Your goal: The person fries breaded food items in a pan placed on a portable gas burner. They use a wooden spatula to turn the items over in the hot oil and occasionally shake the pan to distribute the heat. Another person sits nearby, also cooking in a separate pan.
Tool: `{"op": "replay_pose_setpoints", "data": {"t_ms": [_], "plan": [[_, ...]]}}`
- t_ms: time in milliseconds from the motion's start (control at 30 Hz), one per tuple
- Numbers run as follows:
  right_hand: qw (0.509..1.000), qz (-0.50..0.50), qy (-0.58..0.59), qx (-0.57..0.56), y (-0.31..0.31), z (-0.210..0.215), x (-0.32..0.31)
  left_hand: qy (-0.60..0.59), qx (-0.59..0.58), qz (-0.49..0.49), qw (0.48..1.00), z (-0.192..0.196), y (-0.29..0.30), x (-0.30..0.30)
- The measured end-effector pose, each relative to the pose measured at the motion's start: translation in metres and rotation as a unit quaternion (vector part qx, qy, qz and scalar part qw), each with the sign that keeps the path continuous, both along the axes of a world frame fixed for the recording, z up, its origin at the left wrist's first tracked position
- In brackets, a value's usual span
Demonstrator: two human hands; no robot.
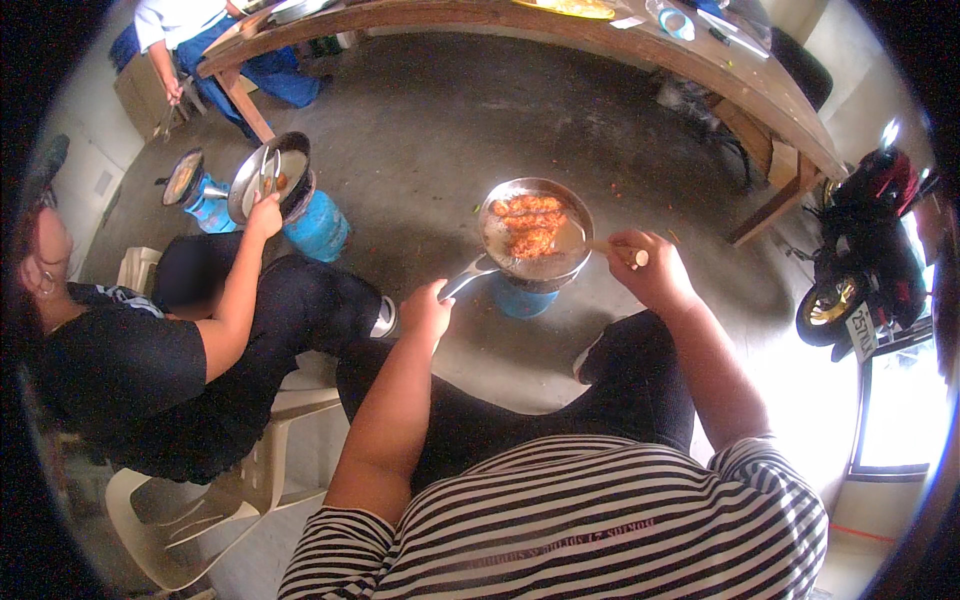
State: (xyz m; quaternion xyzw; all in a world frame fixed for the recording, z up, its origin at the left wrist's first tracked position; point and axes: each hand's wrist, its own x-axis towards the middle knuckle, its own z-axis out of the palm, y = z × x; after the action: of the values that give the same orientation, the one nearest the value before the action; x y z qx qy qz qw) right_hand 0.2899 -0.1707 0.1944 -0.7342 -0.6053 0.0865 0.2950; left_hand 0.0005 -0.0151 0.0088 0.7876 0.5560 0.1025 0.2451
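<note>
In front of me a round frying pan (572, 268) sits on a small blue gas tank burner (524, 302). Several reddish-brown fried pieces (530, 226) lie close together in the oil inside it. My left hand (424, 314) is closed around the pan's light grey handle (467, 276). At the pan's right side, my right hand (650, 272) grips a wooden-handled utensil (600, 246), which reaches to the pan's rim. The utensil's far end is too unclear to tell its kind.
To my left a seated person (120, 350) holds tongs (266, 172) over another pan (240, 205) on a blue gas tank (320, 228). A third burner (207, 208) stands beyond. A wooden table (450, 14) curves along the back; a motorcycle (850, 260) stands at right.
</note>
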Motion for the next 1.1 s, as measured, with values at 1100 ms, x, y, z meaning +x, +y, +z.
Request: {"op": "replay_pose_setpoints", "data": {"t_ms": [1100], "plan": [[0.96, 0.258, -0.024, -0.105, -0.014, 0.017, -0.001, 0.001, -0.019, -0.011, 1.0, -0.006, 0.004, 0.001]]}}
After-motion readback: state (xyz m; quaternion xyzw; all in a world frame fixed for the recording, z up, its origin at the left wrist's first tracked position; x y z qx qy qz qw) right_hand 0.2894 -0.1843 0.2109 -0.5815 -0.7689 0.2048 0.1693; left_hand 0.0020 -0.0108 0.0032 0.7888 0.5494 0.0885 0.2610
